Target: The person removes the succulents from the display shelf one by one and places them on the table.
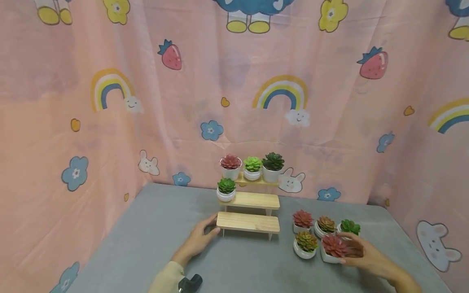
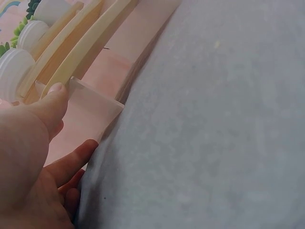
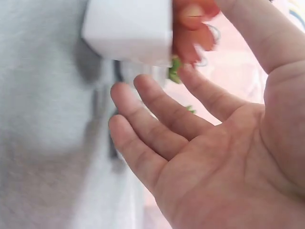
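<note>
My left hand [image 1: 199, 239] is at the left end of the lowest step of a three-step wooden stand [image 1: 248, 222]. In the left wrist view its thumb touches the end of the board [image 2: 83, 53], and the index fingertip lies low beside the clear leg panel [image 2: 95, 98]. My right hand [image 1: 360, 256] reaches around the right side of a red succulent [image 1: 334, 245] in a white square pot [image 1: 329, 257]. Seen from the right wrist, that hand's fingers [image 3: 152, 129] are spread and mostly straight, close to the white pot [image 3: 131, 31].
On the stand's top step are a red succulent [image 1: 231, 162], a light green one [image 1: 253, 164] and a dark green one [image 1: 273, 162]. A green succulent [image 1: 226, 186] sits at the middle step's left end. Several more potted succulents [image 1: 303, 219] cluster by my right hand. A patterned curtain [image 1: 234, 81] hangs behind.
</note>
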### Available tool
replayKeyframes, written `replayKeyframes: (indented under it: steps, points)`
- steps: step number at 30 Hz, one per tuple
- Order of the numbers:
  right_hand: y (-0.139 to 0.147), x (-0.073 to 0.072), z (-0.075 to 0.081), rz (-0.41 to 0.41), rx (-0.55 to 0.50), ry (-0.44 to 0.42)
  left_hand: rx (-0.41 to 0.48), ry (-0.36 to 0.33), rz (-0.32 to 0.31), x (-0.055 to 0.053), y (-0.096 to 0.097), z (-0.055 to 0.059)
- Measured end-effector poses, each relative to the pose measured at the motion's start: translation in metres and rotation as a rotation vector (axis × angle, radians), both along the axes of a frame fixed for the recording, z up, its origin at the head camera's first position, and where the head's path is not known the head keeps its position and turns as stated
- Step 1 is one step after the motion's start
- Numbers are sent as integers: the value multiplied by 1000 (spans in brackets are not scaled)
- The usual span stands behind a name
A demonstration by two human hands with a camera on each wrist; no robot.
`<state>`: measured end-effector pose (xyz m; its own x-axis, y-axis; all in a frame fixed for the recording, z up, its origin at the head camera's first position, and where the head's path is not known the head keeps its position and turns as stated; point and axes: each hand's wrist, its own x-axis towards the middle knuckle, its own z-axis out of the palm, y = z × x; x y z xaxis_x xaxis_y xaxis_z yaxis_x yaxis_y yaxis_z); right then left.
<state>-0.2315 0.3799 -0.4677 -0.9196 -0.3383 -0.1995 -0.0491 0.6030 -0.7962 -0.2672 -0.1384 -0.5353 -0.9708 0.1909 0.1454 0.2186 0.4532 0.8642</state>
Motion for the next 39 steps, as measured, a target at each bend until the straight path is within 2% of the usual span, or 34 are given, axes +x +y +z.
replayKeyframes:
  steps: [4, 12, 15, 26, 33, 37, 39]
  points:
    - [-1, 3, 10, 2, 19, 59, -1, -10, 12, 1, 1, 1]
    - [-14, 10, 20, -69, 79, 338, -7, 1, 10, 2, 0, 2]
    - [-19, 11, 25, -89, 74, 389, 0, 4, 10, 1, 0, 2]
    - [-46, 17, 34, -116, 50, 402, -9, 18, -10, 2, 0, -1]
    - [-59, 22, 36, -117, 15, 355, -9, 9, -22, 6, 0, -1]
    - [-69, 21, 41, -113, -3, 353, 5, 15, -24, 3, 1, 1]
    - [-77, 18, 44, -93, -49, 322, 6, 16, -18, 2, 0, 2]
